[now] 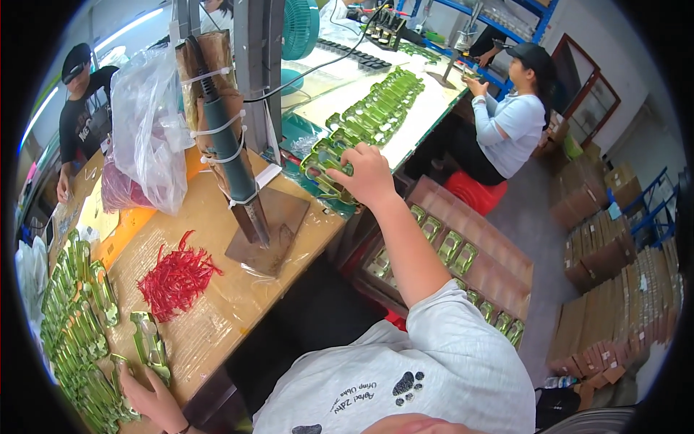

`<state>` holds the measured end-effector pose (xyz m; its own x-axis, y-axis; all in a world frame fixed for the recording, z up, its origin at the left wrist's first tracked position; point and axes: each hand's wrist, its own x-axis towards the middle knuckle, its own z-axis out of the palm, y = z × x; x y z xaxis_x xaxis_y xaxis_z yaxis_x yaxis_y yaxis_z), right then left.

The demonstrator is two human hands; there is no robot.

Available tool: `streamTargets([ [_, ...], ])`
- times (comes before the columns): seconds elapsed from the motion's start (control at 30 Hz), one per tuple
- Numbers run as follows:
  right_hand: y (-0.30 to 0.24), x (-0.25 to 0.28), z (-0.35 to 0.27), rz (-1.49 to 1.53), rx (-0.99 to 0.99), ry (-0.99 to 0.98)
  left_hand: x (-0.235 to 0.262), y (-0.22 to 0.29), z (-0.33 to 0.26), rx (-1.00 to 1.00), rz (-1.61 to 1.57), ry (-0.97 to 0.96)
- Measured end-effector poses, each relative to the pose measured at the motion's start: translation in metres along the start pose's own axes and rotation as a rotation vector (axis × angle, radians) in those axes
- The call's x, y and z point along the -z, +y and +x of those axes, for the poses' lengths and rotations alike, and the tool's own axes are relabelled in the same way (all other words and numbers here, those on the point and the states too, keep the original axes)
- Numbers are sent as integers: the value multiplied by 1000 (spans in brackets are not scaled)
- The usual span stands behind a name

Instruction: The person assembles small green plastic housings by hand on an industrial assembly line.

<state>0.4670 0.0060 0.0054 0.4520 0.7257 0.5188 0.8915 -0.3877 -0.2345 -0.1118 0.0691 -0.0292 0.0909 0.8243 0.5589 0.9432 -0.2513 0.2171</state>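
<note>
At the lower left, my left hand (147, 399) has its thumb and fingers closed around the edge of a shiny green moulded part, at the near side of a spread of similar green parts (76, 336). One separate green part (150, 343) lies just beyond this hand. My right arm stretches to the far table, where my right hand (367, 176) grips a shiny green part (323, 168) with curled fingers. More of these parts (379, 108) lie in rows beyond it.
A soldering-iron-like tool (223, 130) is cable-tied to an upright post on a metal base (271, 231). Thin red strips (178, 278) are piled beside it. A partitioned bin (499, 271) holds green parts at my right. One co-worker (510, 112) sits at right; another (83, 108) stands at left.
</note>
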Motion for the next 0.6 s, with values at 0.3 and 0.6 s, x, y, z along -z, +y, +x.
streamTargets([
  [0.3, -7, 18, -33, 230, 67, 680, 5, 6, -3, -47, -60, -41],
  [0.6, -104, 22, -141, 630, 742, 377, 7, 10, 7, -57, -109, -70],
])
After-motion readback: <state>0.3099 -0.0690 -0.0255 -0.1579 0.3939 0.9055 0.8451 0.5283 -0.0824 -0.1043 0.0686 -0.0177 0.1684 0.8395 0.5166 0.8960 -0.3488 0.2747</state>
